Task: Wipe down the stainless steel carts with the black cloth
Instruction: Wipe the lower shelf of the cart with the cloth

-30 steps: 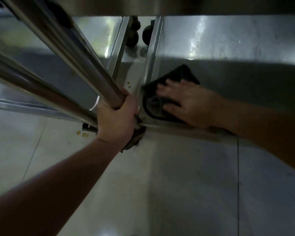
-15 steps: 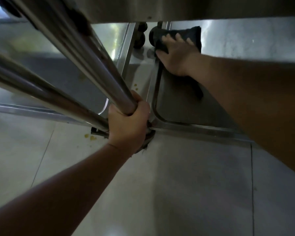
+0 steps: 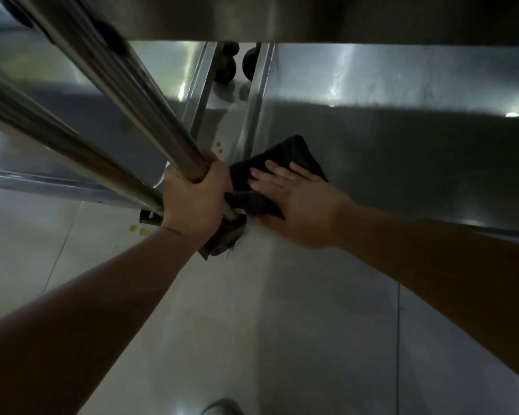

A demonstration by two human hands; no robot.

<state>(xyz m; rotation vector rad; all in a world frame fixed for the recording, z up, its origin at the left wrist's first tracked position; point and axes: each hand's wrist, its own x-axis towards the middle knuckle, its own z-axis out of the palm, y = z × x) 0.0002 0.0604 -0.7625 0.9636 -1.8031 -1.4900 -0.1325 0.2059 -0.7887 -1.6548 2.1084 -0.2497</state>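
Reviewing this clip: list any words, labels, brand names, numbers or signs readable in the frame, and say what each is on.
None. No readable text shows anywhere: the cart shelf, the cart post gripped by the left hand, the black cloth under the flat right hand, and the floor all look unmarked. The picture is dim, so a faint stamp could go unseen.

The scene is dim and grainy. Beyond the right hand (image 3: 300, 205), the cart shelf (image 3: 402, 85) catches pale streaks of glare, with one small bright spot far to the right; a broad dark shadow crosses it nearer the hand. The poles (image 3: 126, 94) above the left hand (image 3: 192, 202) bow outward and look soft. The floor (image 3: 252, 324) below both hands reflects faint light.
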